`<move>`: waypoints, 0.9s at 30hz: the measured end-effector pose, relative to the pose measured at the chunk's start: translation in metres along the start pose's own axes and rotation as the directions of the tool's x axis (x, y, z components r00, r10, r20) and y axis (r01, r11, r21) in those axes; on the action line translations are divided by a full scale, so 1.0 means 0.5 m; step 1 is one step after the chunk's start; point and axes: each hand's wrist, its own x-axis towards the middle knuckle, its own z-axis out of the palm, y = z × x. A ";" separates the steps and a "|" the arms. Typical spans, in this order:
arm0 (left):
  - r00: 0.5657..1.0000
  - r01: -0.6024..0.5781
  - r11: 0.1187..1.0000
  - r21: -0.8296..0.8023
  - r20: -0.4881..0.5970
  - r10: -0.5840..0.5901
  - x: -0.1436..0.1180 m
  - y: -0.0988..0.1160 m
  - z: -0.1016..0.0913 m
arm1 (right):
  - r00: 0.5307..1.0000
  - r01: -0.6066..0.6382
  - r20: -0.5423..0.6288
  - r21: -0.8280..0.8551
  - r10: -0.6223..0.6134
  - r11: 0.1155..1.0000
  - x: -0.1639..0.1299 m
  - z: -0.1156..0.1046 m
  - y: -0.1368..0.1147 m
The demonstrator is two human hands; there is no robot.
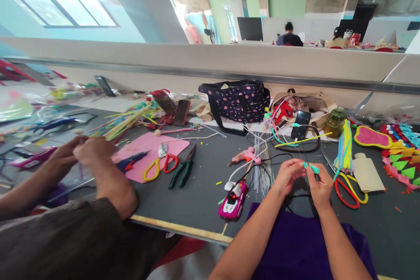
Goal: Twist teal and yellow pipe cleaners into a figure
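In the head view my left hand (288,176) and my right hand (320,187) are close together above the purple cloth on my lap. Between their fingertips is a small turquoise fuzzy pipe-cleaner piece (311,167), pinched from both sides. A thin dark stem rises from it. To the right of my right hand lie red-and-yellow-handled scissors (349,192) and a bundle of pastel pipe cleaners (344,151). A yellow pipe cleaner (303,140) and a black phone (301,123) lie beyond my hands. Left of them are a pink glue gun (247,156) and a magenta car-shaped power strip (232,204).
A co-worker's hands (93,152) work at the left. Between us are green-handled pliers (183,168), smaller scissors (161,162) and a pink sheet (147,146). A dark patterned bag (238,103) and a green glass jar (335,122) stand near the partition (183,61).
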 end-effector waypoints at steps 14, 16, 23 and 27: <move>0.998 0.064 0.986 0.157 -0.026 -0.060 -0.005 0.014 -0.013 | 0.999 0.033 0.030 -0.016 -0.033 0.999 -0.024 0.006 0.039; 0.997 0.073 0.977 0.199 -0.030 -0.069 -0.014 0.024 -0.013 | 0.997 0.050 0.051 -0.009 -0.049 0.999 -0.028 0.006 0.035; 0.998 0.028 0.935 0.355 -0.055 -0.008 -0.037 0.037 -0.005 | 0.995 0.082 0.061 -0.033 -0.080 0.996 -0.044 0.005 0.033; 0.998 0.016 0.938 0.347 -0.065 0.007 -0.046 0.025 0.001 | 0.999 0.022 0.028 -0.021 -0.021 1.000 -0.055 -0.002 0.021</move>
